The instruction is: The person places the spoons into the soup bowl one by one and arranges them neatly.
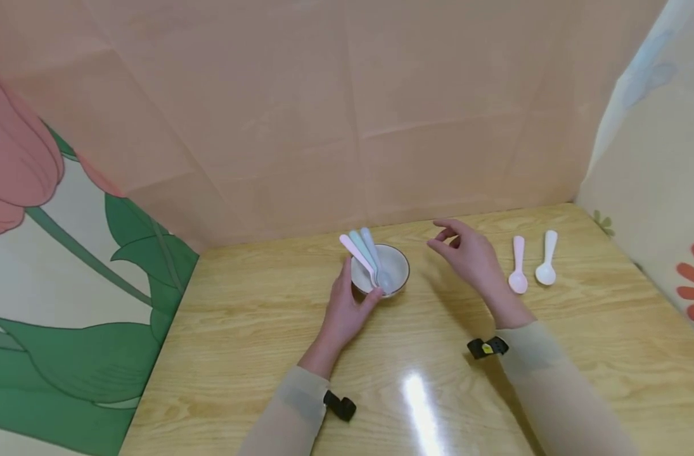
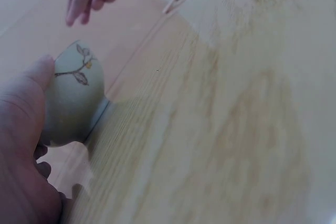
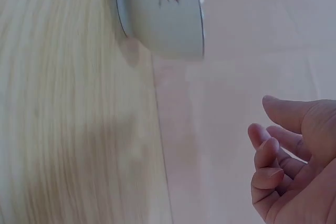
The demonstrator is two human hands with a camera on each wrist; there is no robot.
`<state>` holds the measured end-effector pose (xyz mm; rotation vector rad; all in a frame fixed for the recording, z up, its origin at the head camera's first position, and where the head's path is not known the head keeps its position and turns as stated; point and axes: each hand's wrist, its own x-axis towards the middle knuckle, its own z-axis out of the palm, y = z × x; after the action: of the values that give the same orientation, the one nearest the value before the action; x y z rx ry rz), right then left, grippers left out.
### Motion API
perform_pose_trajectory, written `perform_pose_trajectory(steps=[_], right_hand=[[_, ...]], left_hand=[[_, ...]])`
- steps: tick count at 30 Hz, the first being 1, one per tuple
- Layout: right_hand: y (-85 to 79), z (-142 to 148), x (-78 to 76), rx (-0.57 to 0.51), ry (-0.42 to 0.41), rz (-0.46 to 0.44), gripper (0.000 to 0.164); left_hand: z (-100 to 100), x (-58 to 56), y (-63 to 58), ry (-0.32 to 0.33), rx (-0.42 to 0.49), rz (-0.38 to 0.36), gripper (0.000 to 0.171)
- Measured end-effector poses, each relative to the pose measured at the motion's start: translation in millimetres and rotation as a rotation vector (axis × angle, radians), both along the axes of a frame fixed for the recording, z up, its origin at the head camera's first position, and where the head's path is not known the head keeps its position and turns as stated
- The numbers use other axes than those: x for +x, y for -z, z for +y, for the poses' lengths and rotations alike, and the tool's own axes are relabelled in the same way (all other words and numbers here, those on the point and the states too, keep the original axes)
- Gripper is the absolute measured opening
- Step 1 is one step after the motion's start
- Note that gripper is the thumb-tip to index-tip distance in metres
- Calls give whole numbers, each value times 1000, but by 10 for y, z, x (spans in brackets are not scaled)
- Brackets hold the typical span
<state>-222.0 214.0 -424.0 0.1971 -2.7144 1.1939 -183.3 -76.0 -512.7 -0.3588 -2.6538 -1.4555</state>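
Observation:
A small bowl (image 1: pixel 402 267) with a dark rim stands on the wooden table, and a floral sprig shows on its outside in both wrist views. My left hand (image 1: pixel 347 310) grips it from the left, thumb at the near rim and fingers round the side. Inside lean a pink spoon (image 1: pixel 355 252), a mint-green spoon (image 1: pixel 362 246) and a blue spoon (image 1: pixel 372 247), handles sticking out over the far left rim. To the bowl's right, above the table, my right hand (image 1: pixel 466 253) holds nothing; its fingers are loosely bent, thumb apart from them.
Right of my right hand a pink spoon (image 1: pixel 518 266) and a white spoon (image 1: pixel 546 259) lie side by side on the table (image 1: pixel 238 354). A plain pinkish sheet (image 1: pixel 301 126) rises behind the table's back edge. Flower-printed panels flank both sides.

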Motion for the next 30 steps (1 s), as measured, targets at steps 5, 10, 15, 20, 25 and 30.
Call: perform_pose_trajectory(steps=[5,10,15,20,25,30], right_hand=[[-32,202,36,-4,41,11,58],[-5,397,69,-10,77,18,63],[13,573,78,-21,113,10,66],[0,719,63,-46,148,-23,68],[26,854,46,-43,184,-37,69],[64,998,19,-51,223,-27,69]], left_hand=[[-1,-4,19,-5,-4,3,105],[9,-16,34,3,-6,-6,105],[9,-18,27,2,-6,-13,105],[14,-7,9,1,-2,-12,104],[13,-11,-2,11,17,8,102],[10,-14,6,5,2,-4,103]])
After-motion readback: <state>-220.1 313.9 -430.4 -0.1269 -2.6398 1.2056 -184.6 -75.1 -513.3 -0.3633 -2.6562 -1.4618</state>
